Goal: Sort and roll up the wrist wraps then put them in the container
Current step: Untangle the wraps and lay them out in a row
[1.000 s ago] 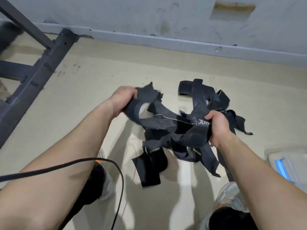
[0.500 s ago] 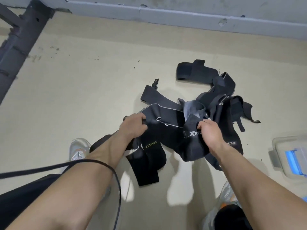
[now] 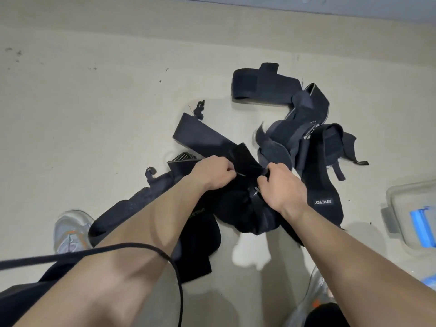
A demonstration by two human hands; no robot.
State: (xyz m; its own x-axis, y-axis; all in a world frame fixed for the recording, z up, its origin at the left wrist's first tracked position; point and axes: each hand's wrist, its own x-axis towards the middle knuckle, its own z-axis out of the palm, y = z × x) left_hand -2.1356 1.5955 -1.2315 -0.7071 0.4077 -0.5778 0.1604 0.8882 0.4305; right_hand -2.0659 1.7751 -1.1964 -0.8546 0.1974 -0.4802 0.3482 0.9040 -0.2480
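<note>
Wrist wraps [image 3: 271,149], all black, lie in a loose tangled heap on the pale floor [image 3: 94,114], in the middle of the scene and slightly to the right. Both hands are down in the near part of the heap. The left hand [image 3: 212,172] has its fingers curled and pinches the edge of a dark wrap. The right hand [image 3: 280,185], just beside it, also has its fingers curled into the same bunch of fabric. Which single wrap each hand holds cannot be told.

A flat strap [image 3: 203,136] runs out from the hands toward the far left. A looped wrap [image 3: 262,87] lies at the far end of the heap. A wrap with a white label [image 3: 323,201] lies just right of the right wrist.

The clear plastic container [image 3: 401,197] stands on the floor at the right edge, apart from the heap, with something blue [image 3: 422,227] inside it. A grey shoe [image 3: 70,230] shows at the near left. A thin black cable [image 3: 118,250] crosses over the left forearm.
</note>
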